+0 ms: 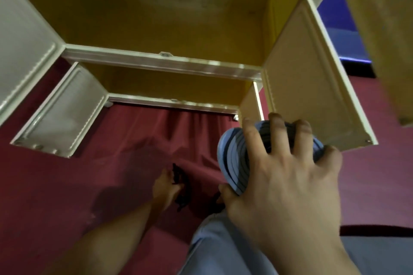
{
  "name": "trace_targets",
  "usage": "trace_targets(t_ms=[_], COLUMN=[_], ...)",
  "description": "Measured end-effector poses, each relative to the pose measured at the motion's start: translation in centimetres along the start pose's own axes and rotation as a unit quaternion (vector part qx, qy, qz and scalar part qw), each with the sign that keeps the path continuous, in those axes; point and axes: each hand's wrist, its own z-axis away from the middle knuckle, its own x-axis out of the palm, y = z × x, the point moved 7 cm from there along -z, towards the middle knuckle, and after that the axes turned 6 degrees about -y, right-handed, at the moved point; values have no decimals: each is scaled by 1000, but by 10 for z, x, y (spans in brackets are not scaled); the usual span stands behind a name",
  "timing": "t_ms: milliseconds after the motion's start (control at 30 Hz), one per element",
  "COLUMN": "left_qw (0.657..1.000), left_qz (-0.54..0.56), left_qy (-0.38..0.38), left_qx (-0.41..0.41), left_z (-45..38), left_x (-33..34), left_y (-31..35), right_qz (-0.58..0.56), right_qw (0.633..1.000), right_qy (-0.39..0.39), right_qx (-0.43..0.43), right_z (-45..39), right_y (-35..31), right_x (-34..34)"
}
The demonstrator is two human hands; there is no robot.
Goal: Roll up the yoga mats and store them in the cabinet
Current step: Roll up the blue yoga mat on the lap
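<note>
**Rolled mat held before the open cabinet**

The mat is rolled into a tight cylinder, its end a spiral of pale blue and grey layers that look like soft foam. It is at about four o'clock in the view, held end-on above the red floor and just in front of the cabinet's right doors. The right hand grasps it from above: four fingers are spread and curled over the far rim of the roll, and the thumb presses its near edge.

The left hand is lower, near six o'clock, down by the floor. Its fingers curl around a dark, thin strap; the view is dim and blurred there, so it may be a cord or a band.

The cabinet fills the top of the view from ten to two o'clock. Its frame is glossy cream, its inside a matte yellow board. Two compartments show, one above the other, both open. Three moulded door panels are plain: two at the left, one at the right, with a narrow edge of a fourth below it. The right door stands just beyond the mat. A blue surface shows at two o'clock. The red floor covering is cloth-like and wrinkled at the cabinet's foot.
</note>
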Motion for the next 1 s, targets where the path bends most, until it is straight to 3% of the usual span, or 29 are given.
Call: trace_targets(t_ms=[67,167,300,367,500,733,800,900,1000], left_qw=[1000,996,983,978,957,940,914,835,813], left_qz=[9,-40,13,-58,-157,-153,-256,-442,-455], left_qy=[2,-19,39,51,46,7,7,73,129], left_qx=[25,83,181,196,241,305,316,319,340], left_z=[67,81,109,127,192,274,295,318,321], left_x=[-48,-65,-108,-122,-143,-149,-141,-142,-161], left_y=[65,95,125,150,215,296,311,328,336], right_qz=[15,42,42,37,-11,-58,-57,-41,-45], right_qw=[1000,997,996,996,996,986,986,991,993], right_qy=[-16,-31,-41,-38,2,61,61,39,49], right_qx=[13,48,73,74,90,145,146,122,101], right_z=[8,24,50,64,105,157,161,161,162], right_y=[-1,3,11,18,43,88,90,84,73], right_x=[-2,-3,-5,-3,0,7,6,7,4])
